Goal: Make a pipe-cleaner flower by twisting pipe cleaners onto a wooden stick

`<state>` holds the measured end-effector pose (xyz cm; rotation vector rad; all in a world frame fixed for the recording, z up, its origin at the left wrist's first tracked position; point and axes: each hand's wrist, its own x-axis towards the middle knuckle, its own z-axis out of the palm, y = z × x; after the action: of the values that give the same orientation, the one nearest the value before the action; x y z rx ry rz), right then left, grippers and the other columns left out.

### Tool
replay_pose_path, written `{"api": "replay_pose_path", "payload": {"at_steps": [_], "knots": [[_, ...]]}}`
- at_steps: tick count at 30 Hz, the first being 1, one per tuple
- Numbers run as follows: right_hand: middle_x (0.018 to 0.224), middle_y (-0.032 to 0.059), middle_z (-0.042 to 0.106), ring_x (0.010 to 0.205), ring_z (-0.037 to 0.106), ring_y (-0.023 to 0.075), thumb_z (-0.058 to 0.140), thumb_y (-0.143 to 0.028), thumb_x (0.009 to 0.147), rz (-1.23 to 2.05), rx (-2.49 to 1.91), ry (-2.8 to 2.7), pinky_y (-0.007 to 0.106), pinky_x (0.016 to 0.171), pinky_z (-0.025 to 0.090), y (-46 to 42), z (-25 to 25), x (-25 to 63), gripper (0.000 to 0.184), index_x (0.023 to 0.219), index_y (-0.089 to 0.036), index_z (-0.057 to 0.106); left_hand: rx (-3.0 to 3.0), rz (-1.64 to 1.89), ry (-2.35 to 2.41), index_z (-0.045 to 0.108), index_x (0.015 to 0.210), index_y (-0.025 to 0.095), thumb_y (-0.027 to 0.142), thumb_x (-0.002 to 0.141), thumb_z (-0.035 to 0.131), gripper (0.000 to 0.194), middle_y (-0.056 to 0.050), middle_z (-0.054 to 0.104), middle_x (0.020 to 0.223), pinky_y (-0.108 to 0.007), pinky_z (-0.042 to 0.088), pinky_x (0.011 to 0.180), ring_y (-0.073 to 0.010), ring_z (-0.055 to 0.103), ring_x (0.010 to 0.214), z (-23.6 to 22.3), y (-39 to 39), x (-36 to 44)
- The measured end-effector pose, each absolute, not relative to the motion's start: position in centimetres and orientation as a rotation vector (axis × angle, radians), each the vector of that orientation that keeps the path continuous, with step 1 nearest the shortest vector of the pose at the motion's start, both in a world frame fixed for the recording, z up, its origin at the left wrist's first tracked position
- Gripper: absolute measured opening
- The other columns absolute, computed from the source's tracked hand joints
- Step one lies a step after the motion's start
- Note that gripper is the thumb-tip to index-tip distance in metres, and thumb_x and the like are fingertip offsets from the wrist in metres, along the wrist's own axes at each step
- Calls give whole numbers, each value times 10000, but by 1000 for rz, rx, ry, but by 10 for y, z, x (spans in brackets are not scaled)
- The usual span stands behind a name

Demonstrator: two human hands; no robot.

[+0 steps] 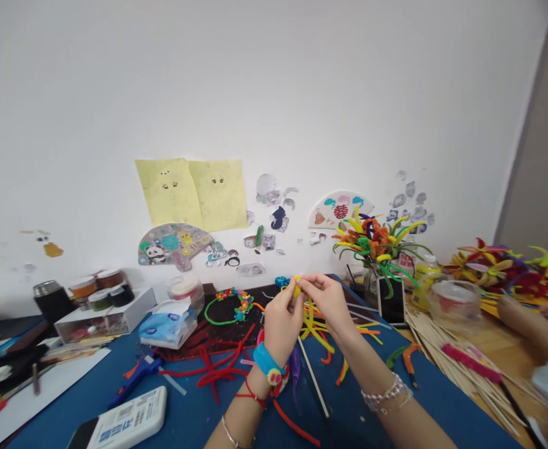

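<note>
My left hand (282, 327) and my right hand (326, 307) meet above the blue mat, fingertips pinched together on a yellow pipe cleaner (297, 288). Fingers partly cover the piece, so its full shape is hidden. Below the hands a thin wooden stick (314, 379) slants down; its upper end goes out of sight by my left hand, and I cannot tell if it is held. Loose yellow pipe cleaners (319, 340) spread behind and under my right hand. Red pipe cleaners (218, 369) lie left of my left wrist, and a purple one (295, 368) lies close beside it.
A pipe-cleaner wreath (227, 322), a tissue pack (168, 324), a blue glue gun (138, 376) and a white box-shaped item (127, 421) are to the left. At right stand a vase of pipe-cleaner flowers (372, 246), a phone (391, 302) and wooden sticks (447, 355). Another person's arm (520, 327) reaches in.
</note>
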<state>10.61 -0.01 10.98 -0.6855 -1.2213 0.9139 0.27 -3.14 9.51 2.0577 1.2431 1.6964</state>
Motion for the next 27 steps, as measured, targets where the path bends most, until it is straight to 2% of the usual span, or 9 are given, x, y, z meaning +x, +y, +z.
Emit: {"api": "replay_pose_path", "payload": {"at_steps": [4,7,10,13,16,21,27], "knots": [[695,48,640,609,559,140,667,-365,613,899,-690,-1202,245,560,444,0,111,107,248,694,-136,620,2039,1622,1173,484,1214,153,323,790,476,457,-40,602,701,-206,418,546,-103,491,555,97,-31,-1],[707,45,644,659,570,147,670,-333,616,907,-684,-1209,254,624,454,-2,112,107,209,686,-142,623,1895,1598,1029,529,1158,139,331,756,525,446,-40,617,721,-202,432,550,-105,525,586,102,-29,-6],[699,42,644,669,572,153,675,-333,611,933,-699,-1248,262,634,455,-5,115,107,202,675,-145,635,1712,1514,925,596,1044,122,354,701,588,414,-55,639,743,-219,463,557,-143,581,656,106,-26,-12],[696,37,644,644,566,145,692,-345,590,981,-682,-1248,253,607,454,-8,118,111,217,661,-147,638,1581,1443,908,645,902,112,396,656,626,376,-68,655,738,-238,478,542,-173,606,673,108,-25,-15],[642,17,623,544,529,109,707,-344,573,1083,-662,-1245,227,520,428,-10,121,115,233,665,-142,636,1516,1403,870,656,800,103,412,643,638,347,-67,659,714,-251,478,577,-162,605,638,109,-27,-15],[580,-24,561,451,458,69,707,-338,576,1285,-618,-1173,195,427,354,-12,121,114,246,683,-150,592,1453,1422,821,640,776,97,409,664,625,332,-38,631,668,-237,455,588,-120,565,588,106,-27,-8],[447,-86,422,375,315,36,677,-379,606,1270,-561,-1198,177,398,262,-11,120,110,277,650,-163,510,1448,1451,828,601,753,95,429,689,595,340,-16,581,638,-197,412,523,-81,501,546,101,-25,-2]]}}
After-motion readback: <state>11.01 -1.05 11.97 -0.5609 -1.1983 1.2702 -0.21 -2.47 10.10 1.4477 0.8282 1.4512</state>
